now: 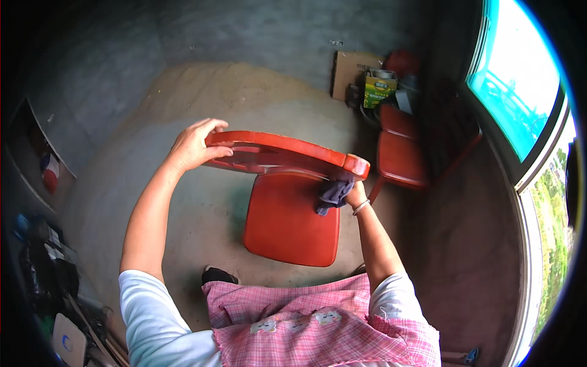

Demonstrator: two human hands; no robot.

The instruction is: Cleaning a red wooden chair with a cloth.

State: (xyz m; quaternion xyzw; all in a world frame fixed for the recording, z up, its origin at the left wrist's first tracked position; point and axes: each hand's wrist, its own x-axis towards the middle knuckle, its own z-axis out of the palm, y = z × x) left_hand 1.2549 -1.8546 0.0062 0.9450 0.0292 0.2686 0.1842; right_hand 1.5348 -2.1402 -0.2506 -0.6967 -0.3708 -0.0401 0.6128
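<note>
A red wooden chair [292, 220] stands in front of me, its seat low and its curved backrest [281, 145] raised between my hands. At the backrest's left end, my left hand [199, 145] grips the top rail, thumb on the near side and fingers over the far side. My right hand [356, 194] is under the right end of the rail, holding a dark purple-blue cloth [335, 193] against the chair back. Part of the cloth hangs over the seat. The right fingers are mostly hidden behind the cloth and the rail.
A second red chair [402, 157] stands at the right by the wall. Behind it are a cardboard sheet [353, 70] and a green-yellow box [379, 90]. A bright window [520, 79] is at the right. Dark bags [46, 266] and clutter lie along the left.
</note>
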